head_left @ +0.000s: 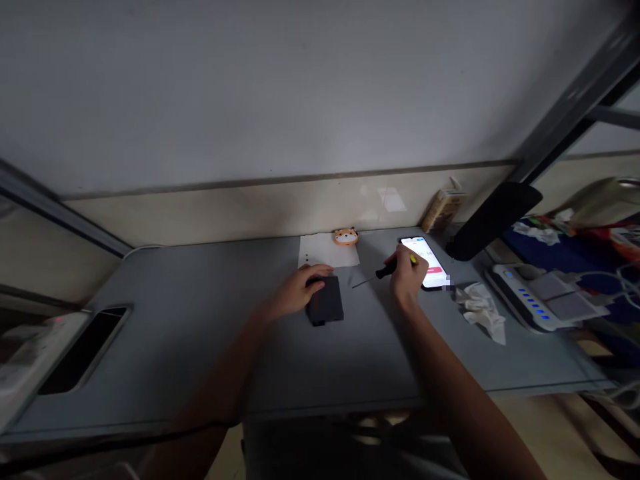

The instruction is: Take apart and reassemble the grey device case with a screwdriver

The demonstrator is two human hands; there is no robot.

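My left hand (299, 291) grips the far left part of a flat black box-shaped device (327, 303), thumb on its top and fingers along its far edge. The device lies on the grey desk. In my right hand (409, 270) is a screwdriver (385, 269) with a black and yellow handle, its thin shaft pointing left toward the device with the tip apart from it. Behind the device lies a white sheet of paper (317, 251) with small dark pieces on its left side, possibly screws. An orange animal-face case (346, 237) sits at the paper's far right corner.
A lit phone (434, 275) lies beyond my right hand, near a crumpled tissue (481, 310). Farther right are a black cylinder (495, 220), a drink carton (444, 208) and a white charger with blue lights (530, 300). A dark phone (85, 350) rests at left.
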